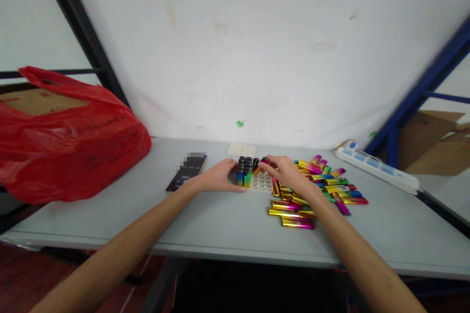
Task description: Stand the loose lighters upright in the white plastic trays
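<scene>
Fingers of the right hand (281, 168) pinch a shiny tube (264, 160) over the white tray (261, 183); the left hand (219, 176) spreads thumb and fingers around the tray's left end, where upright tubes (244, 172) stand packed. Loose tubes (332, 188) heap rightward; cardboard (40, 101) shows inside a red bag (84, 146).

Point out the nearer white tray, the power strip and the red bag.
Nearer white tray (261, 183): head view, bare part of its top.
Power strip (378, 167): head view, middle of its top.
Red bag (91, 144): head view, its side.
</scene>
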### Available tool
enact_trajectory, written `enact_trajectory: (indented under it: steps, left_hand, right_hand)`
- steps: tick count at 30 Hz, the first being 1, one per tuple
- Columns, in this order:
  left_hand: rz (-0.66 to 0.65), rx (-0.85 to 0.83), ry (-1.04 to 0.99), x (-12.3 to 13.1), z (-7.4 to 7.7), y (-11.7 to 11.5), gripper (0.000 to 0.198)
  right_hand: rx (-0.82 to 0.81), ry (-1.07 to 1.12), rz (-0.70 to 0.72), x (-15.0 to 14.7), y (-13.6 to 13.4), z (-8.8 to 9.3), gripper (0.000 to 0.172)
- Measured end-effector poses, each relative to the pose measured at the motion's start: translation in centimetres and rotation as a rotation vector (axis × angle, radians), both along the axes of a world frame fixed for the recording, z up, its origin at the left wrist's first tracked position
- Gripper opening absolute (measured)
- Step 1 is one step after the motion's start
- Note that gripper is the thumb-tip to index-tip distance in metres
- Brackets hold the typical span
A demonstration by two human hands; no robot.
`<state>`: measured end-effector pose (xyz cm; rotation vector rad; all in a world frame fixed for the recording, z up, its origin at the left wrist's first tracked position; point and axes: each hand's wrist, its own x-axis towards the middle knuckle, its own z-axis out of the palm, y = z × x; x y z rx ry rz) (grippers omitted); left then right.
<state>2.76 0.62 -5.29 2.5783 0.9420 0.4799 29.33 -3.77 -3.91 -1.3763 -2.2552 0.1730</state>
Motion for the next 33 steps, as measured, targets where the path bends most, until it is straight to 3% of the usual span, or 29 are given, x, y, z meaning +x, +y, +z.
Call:
enact_trajectory:
  steps: [5,8,11,14,19,22,26,29,33]
  left_hand:
    - [0.005,0.005,0.01,0.0,0.0,0.0,0.071]
    - [-0.002,-0.003,0.016,0.0,0.0,0.1,0.073]
    - [0.0,0.004,0.025,-0.1,-0.1,0.1,0.072]
    - [-0.001,0.011,0.033,-0.1,-0.1,0.1,0.073]
    - [0.016,0.018,0.043,-0.1,-0.1,0.1,0.076]
    - [0.015,0.016,0.067,-0.1,0.0,0.1,0.076]
    - [0.01,0.021,0.063,-0.1,0.1,0.1,0.076]
    - [0.012,0.019,0.063,-0.1,0.1,0.1,0.075]
    - [0.009,0.016,0.057,-0.1,0.0,0.1,0.076]
  right_hand:
    - [-0.033,-0.179,-0.016,-1.1,-0.1,-0.5,0.03]
    - [0.014,-0.302,-0.088,-1.9,-0.4,-0.4,0.036]
    - [-0.025,-0.304,-0.026,-1.7,-0.6,0.0,0.043]
    - [-0.003,-0.227,0.018,0.3,0.0,0.2,0.044]
    - [0.125,-0.243,-0.237,5.8,2.4,-1.3,0.029]
    - [0.038,-0.341,-0.328,7.8,3.4,-2.4,0.035]
    - [-0.051,-0.41,-0.348,8.2,3.8,-2.7,0.028]
    - [0.029,-0.355,-0.312,7.9,4.2,-2.4,0.025]
    - [0.257,-0.085,-0.259,7.5,4.4,-2.2,0.031]
